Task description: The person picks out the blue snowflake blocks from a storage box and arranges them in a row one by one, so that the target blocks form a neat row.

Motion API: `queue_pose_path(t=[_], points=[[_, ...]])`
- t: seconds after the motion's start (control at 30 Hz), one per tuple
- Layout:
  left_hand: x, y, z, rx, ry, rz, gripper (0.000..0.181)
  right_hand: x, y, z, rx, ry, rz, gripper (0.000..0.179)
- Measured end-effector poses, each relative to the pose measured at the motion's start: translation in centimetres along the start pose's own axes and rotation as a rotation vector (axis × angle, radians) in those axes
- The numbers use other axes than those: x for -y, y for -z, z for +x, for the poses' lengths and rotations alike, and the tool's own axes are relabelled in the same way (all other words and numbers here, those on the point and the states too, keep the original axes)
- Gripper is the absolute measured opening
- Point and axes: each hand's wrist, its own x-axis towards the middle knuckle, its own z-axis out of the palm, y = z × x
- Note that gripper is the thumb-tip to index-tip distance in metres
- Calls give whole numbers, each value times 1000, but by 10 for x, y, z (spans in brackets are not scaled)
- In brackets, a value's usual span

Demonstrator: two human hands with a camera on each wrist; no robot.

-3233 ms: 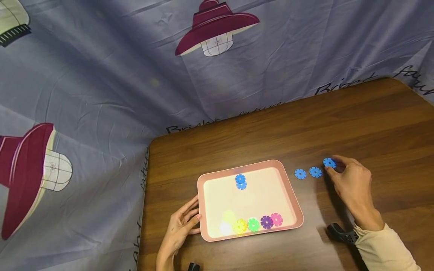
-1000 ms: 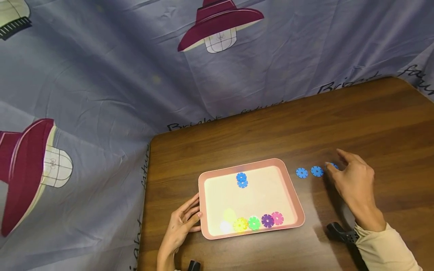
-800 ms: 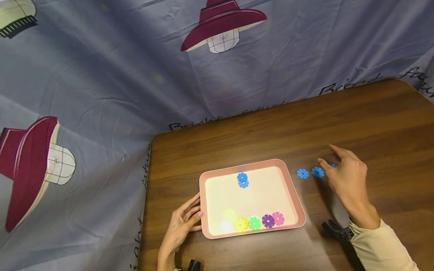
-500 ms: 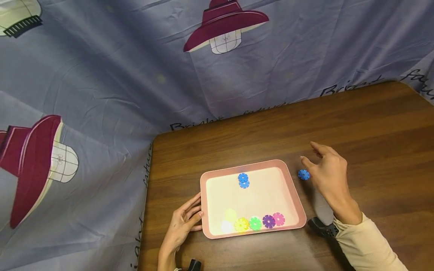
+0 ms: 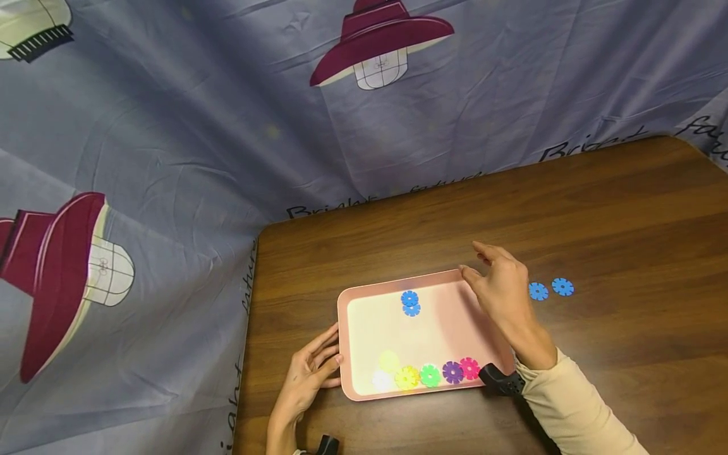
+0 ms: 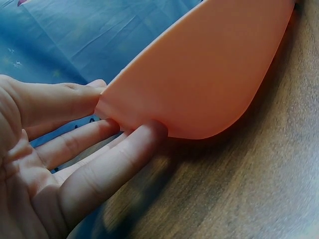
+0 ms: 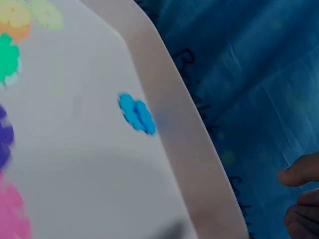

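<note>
My left hand [image 5: 309, 373] holds the pink tray [image 5: 344, 341] at its left wall, thumb on the rim and fingers against the outside, as the left wrist view [image 6: 99, 149] shows up close. Over the tray's right end hovers my right hand [image 5: 503, 294], thumb and fingers apart with nothing between them. Two overlapping blue notched discs [image 5: 410, 298] lie in the tray by its far wall. Along the near wall are yellow [image 5: 407, 378], green [image 5: 430, 375], purple [image 5: 452, 372] and pink [image 5: 469, 368] discs; glare washes out paler ones at the left.
Two blue discs [image 5: 563, 287] lie on the wooden table [image 5: 625, 234] right of the tray, partly beside my right hand. A patterned curtain [image 5: 227, 126] hangs behind and left of the table. A black wrist mount [image 5: 500, 380] overlaps the tray's near right corner.
My right hand has let go of the right-most blue disc on the table and moved left over the tray. The disc nearest the tray is now hidden behind it. My left hand keeps its hold.
</note>
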Motion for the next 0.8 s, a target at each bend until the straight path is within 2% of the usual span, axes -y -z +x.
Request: queue_pose_path(t=[0.27,0.53,0.73,0.8], points=[[0,0,1,14,-1,13,59,8,-23,-13,26,26,39,44],[0,1,0,10,-3,20,59,15,-37,-20,102,-7,26,47],[1,2,1,8,-4,17,58,18,-45,-24,123,51,-7,43],[1,2,1,7,-4,18,58,20,-48,-26,131,54,14,43]])
